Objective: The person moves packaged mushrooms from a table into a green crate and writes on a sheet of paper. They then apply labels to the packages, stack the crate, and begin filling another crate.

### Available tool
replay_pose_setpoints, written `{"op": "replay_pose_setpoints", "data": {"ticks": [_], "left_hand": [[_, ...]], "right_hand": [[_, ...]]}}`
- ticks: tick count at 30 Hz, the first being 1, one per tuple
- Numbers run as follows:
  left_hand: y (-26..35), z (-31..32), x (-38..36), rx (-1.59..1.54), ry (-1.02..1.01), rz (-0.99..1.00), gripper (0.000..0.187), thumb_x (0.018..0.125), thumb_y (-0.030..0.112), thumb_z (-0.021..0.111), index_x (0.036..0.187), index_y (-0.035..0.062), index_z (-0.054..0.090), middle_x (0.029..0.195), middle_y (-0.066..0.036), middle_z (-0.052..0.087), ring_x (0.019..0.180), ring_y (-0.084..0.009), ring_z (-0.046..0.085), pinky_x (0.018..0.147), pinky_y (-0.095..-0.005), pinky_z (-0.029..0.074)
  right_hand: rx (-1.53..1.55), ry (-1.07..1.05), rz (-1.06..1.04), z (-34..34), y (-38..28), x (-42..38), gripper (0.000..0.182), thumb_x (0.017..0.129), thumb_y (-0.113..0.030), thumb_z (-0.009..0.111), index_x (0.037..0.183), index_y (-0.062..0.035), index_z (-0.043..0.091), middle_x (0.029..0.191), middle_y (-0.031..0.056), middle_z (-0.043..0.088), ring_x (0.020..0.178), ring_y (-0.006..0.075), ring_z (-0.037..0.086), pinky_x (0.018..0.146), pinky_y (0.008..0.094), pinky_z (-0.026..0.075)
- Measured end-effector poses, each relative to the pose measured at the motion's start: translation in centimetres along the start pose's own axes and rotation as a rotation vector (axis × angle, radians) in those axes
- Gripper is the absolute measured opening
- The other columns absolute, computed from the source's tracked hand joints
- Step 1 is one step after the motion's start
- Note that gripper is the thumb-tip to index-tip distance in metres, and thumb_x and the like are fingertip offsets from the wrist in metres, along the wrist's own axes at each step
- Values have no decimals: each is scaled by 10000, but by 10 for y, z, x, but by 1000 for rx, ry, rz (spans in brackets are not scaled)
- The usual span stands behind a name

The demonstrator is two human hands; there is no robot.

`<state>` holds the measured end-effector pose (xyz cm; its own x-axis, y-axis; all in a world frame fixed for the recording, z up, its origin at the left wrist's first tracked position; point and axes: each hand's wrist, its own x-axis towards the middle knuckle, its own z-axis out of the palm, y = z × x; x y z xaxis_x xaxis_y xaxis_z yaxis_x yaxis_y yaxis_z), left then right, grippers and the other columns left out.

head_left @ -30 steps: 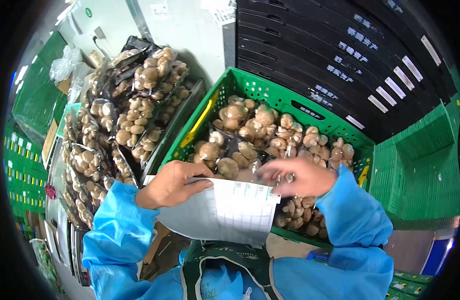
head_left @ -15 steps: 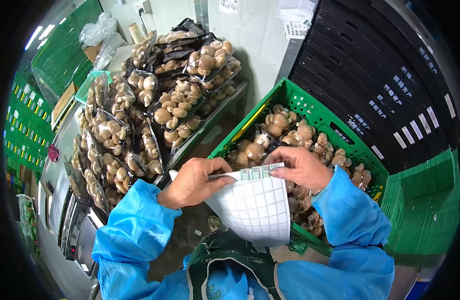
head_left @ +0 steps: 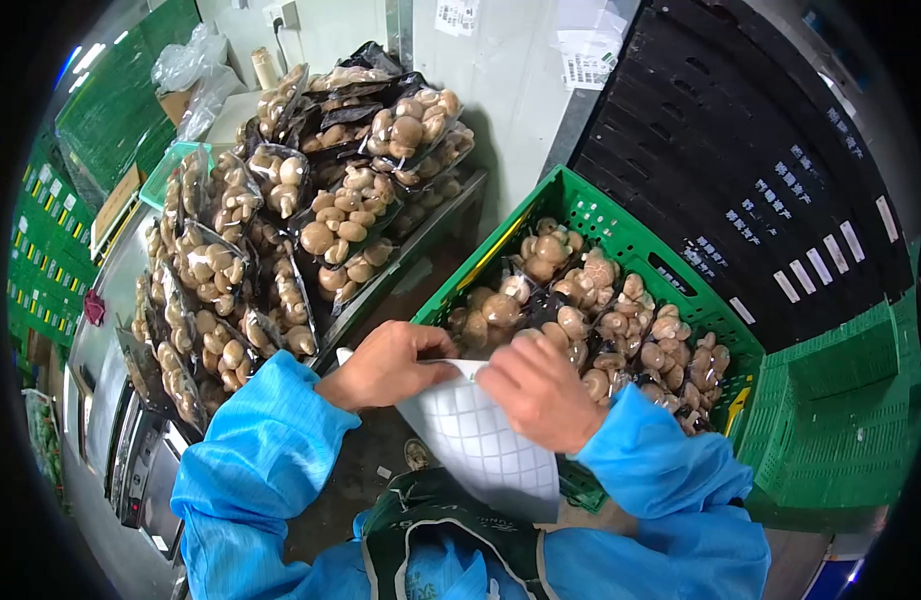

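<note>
A white label sheet [head_left: 486, 440] with a printed grid hangs in front of me, its lower part curling down. My left hand [head_left: 393, 366] pinches its top left edge between thumb and fingers. Over the top right part of the sheet lies my right hand [head_left: 543, 390], fingers bent and slightly blurred; it covers the label row, and what its fingertips hold is hidden. Just beyond both hands, a green crate [head_left: 491, 240] holds several wrapped packs of mushrooms [head_left: 591, 275].
At the left, a metal table [head_left: 421, 255] bears a heap of film-wrapped mushroom packs [head_left: 351, 215]. Black crates [head_left: 741, 150] are stacked behind the green crate, and more green crates [head_left: 841, 430] stand at the right. A scale-like device [head_left: 141, 480] sits at the lower left.
My right hand has moved left and down across the sheet's top edge, covering the small green labels that showed before. The left hand stays on the sheet's corner.
</note>
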<state>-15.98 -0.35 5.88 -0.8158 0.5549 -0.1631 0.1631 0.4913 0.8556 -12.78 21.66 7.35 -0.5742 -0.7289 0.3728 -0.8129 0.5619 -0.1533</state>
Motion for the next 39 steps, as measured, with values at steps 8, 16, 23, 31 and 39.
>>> {"op": "replay_pose_setpoints", "data": {"ticks": [8,16,23,31,39], "left_hand": [[-20,-3,-17,-52,43,-87,222,771,186,679,888,1,640,726,-121,640,650,-204,604,633,-320,470],[-9,-8,-40,-14,57,-168,223,783,181,681,922,11,642,720,-129,636,657,-170,602,625,-311,468],[-3,-19,-57,22,119,-215,186,771,126,689,903,5,640,729,-101,636,637,-130,575,571,-297,463],[7,-19,-33,53,58,-134,193,775,132,691,908,3,639,726,-93,630,646,-122,577,586,-300,477],[9,-13,-14,52,-15,12,187,786,158,675,904,17,642,756,-136,645,692,-226,639,637,-323,481]], "right_hand": [[907,20,727,15,113,-16,123,817,-100,593,879,-1,632,779,101,615,719,190,594,671,315,476],[375,-343,715,103,185,8,187,802,-126,607,932,-7,670,856,145,663,767,229,617,746,329,474],[769,-194,716,34,176,-27,129,838,-80,586,938,1,584,891,78,623,845,142,563,751,297,461],[730,-173,788,57,158,-89,198,784,-16,605,954,-11,505,844,77,536,788,159,523,687,301,446],[825,-57,795,-14,78,-50,298,807,-118,643,1049,19,534,947,141,566,882,231,553,746,352,474]]}}
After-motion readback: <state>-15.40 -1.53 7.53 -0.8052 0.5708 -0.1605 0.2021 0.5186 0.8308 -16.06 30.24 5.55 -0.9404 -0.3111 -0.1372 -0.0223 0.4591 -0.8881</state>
